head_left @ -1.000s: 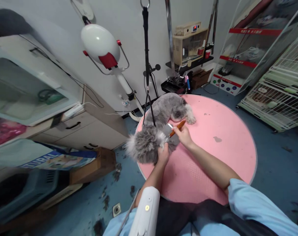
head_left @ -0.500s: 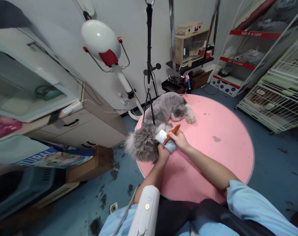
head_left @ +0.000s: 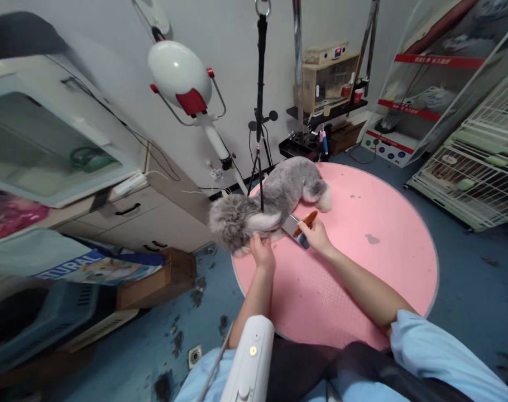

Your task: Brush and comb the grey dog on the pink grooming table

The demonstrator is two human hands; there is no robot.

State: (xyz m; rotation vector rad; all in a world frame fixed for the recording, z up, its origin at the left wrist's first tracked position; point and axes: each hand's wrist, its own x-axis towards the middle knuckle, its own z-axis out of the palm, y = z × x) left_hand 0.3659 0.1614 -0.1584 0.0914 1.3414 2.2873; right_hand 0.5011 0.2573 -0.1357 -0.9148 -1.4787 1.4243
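A grey dog (head_left: 290, 181) with a fluffy head stands on a round pink grooming table (head_left: 388, 223), its head to the left. A black strap (head_left: 260, 84) runs down to its neck area. At the chest, my left hand (head_left: 262, 252) has its fingers closed at the dog's pale front leg (head_left: 262, 222); the fingertips are partly hidden by fur. My right hand (head_left: 319, 237) grips the brown handle of a slicker brush (head_left: 302, 228). The brush's flat, wide head is beside the leg, just off the dog's chest.
A white device (head_left: 249, 357) juts up near my lap. Behind the table stand a white and red dryer (head_left: 181, 78), a metal pole (head_left: 298, 67) and a black tool tray (head_left: 298, 148). Wire cages (head_left: 475, 162) are at right, drawers (head_left: 124, 209) at left.
My right hand has drawn the brush slightly right and turned its head downward, off the leg. My left hand has shifted left. The dog's head has lifted and moved away from me.
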